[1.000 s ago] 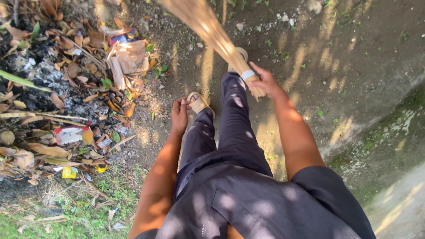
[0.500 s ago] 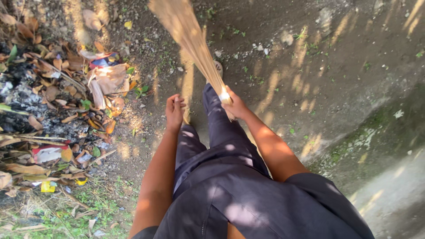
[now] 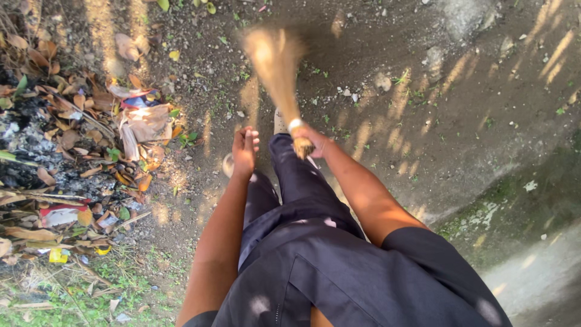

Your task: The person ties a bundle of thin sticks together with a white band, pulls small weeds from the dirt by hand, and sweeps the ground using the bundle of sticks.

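My right hand [image 3: 310, 140] grips the bound end of a straw broom [image 3: 275, 66], whose tan bristles fan out, blurred, over the bare dirt ahead of me. My left hand [image 3: 244, 151] hangs loose beside my left thigh with its fingers together, holding nothing. Below both hands are my dark trousers [image 3: 290, 181] and dark shirt. One sandalled foot [image 3: 280, 121] shows just under the broom's bound end.
A heap of dry leaves, ash, torn paper and plastic scraps [image 3: 78, 151] lies along the left. Grass [image 3: 72, 297] grows at the lower left. A mossy concrete edge [image 3: 514, 206] runs along the lower right. Small stones [image 3: 381, 82] dot the packed dirt ahead.
The broom has swung from the upper left toward the centre, and my right hand has moved left with it. My left hand stays by my thigh. The view has shifted forward.
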